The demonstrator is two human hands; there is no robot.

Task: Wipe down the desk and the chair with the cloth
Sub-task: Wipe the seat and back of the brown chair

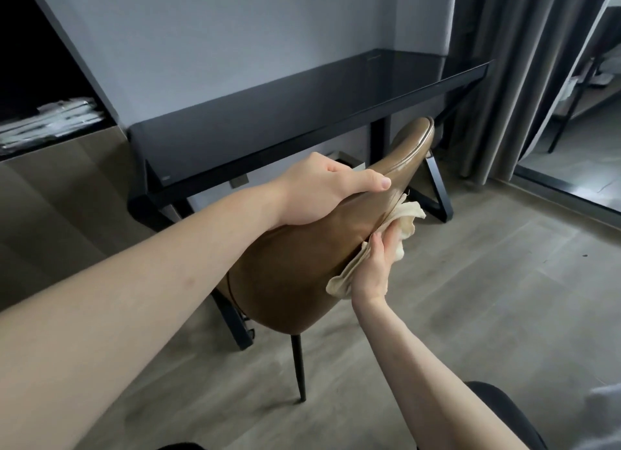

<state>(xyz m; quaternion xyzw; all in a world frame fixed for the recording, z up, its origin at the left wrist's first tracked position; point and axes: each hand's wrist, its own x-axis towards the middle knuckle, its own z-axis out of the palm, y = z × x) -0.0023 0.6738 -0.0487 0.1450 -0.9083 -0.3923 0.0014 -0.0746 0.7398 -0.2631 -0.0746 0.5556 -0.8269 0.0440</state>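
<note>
So the brown chair [295, 268] is tipped toward the camera in front of the desk [268, 127], and only its back shell really shows; the seat is hidden behind it and I can make out just one thin black leg [299, 365] near the bottom. The left hand [312, 194] grips the top edge of the backrest, thumb lying along the near face, the other fingers curled over the far side out of sight. The right hand [373, 268] presses the cream cloth [376, 244] against the right edge of the backrest, fingers close together and flat on the cloth, with part of the cloth bunched up past the fingertips. The desk has a dark glossy glass top on a black frame, pushed against a pale wall. Grey curtains [504, 63] hang at the far right, the floor [470, 298] is grey wood-look planks, and a stack of white papers [50, 120] sits on a shelf far left, too blurry to read.
</note>
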